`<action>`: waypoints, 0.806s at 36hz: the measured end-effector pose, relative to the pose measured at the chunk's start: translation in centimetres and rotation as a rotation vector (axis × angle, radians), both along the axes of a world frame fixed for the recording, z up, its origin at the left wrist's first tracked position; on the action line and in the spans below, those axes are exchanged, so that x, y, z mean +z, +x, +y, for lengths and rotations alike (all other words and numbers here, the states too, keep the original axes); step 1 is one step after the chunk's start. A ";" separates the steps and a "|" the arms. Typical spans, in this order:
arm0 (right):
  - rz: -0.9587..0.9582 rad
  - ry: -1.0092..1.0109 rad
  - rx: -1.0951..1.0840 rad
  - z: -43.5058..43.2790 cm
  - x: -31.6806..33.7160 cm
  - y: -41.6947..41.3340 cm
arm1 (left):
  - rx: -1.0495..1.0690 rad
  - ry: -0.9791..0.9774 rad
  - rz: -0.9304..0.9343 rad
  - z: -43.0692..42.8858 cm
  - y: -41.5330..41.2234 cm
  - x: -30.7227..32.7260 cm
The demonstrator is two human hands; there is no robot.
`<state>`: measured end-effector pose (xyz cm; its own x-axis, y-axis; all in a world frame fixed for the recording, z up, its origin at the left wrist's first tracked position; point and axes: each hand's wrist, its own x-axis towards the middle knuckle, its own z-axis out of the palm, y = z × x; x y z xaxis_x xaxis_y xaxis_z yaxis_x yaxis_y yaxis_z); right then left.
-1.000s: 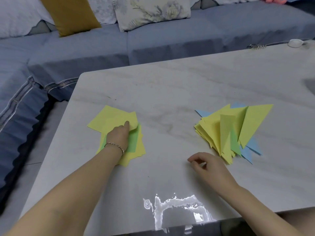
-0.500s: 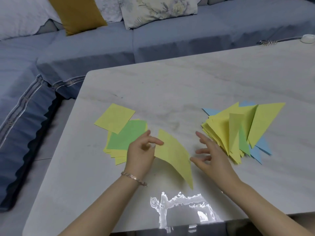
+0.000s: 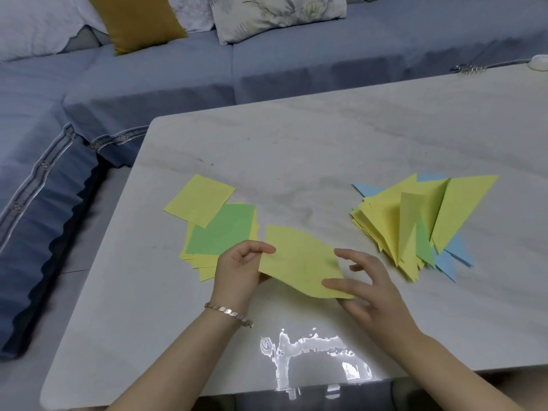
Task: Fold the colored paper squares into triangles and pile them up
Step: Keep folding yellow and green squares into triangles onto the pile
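Observation:
A yellow paper square (image 3: 299,259) hangs just above the table between my hands. My left hand (image 3: 240,271) pinches its left edge between thumb and fingers. My right hand (image 3: 367,287) holds its right corner, thumb on top and fingers underneath, the other fingers spread. To the left lies a loose stack of flat squares (image 3: 219,229), with a green sheet and a yellow one on top. A pile of folded triangles (image 3: 415,221), mostly yellow with some green and blue, sits to the right of my right hand.
The work surface is a pale marble table (image 3: 311,149). A blue sofa with cushions (image 3: 139,22) runs behind it and along the left. A small white object (image 3: 539,61) and a metal ring (image 3: 468,68) lie at the table's far right edge.
My left hand lifted a yellow square off the stack and carried it to the middle. My right hand rose from the table and took hold of the sheet's right corner.

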<state>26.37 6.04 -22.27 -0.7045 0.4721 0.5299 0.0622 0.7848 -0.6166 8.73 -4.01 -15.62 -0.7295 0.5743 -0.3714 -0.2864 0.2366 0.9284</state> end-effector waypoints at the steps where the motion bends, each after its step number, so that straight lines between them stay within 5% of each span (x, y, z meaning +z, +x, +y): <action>1: 0.025 0.032 -0.004 0.3 0.2 0.0 | -0.015 -0.019 -0.019 -0.1 -0.1 0.3; 7: 0.002 0.253 0.114 1.0 0.5 0.3 | -0.314 -0.176 -0.329 0.3 -2.4 0.8; 13: -0.119 0.237 0.259 0.4 1.0 0.4 | -0.525 -0.352 0.196 1.8 -2.6 -0.9; 17: -0.179 0.029 0.282 0.1 1.9 0.6 | -0.621 -0.244 0.417 2.6 -1.1 -0.4; 21: -0.086 -0.389 0.110 -0.2 3.8 0.5 | -0.677 -0.141 0.581 2.4 0.3 0.0; 29: -0.039 -0.669 -0.119 0.5 4.3 -0.5 | -0.745 -0.026 0.556 1.4 2.4 0.8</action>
<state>25.82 6.53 -17.93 -0.6402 0.7648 0.0723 0.1566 0.2221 -0.9624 11.12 -2.63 -14.81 -0.2528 0.9625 -0.0985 0.4329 0.2035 0.8782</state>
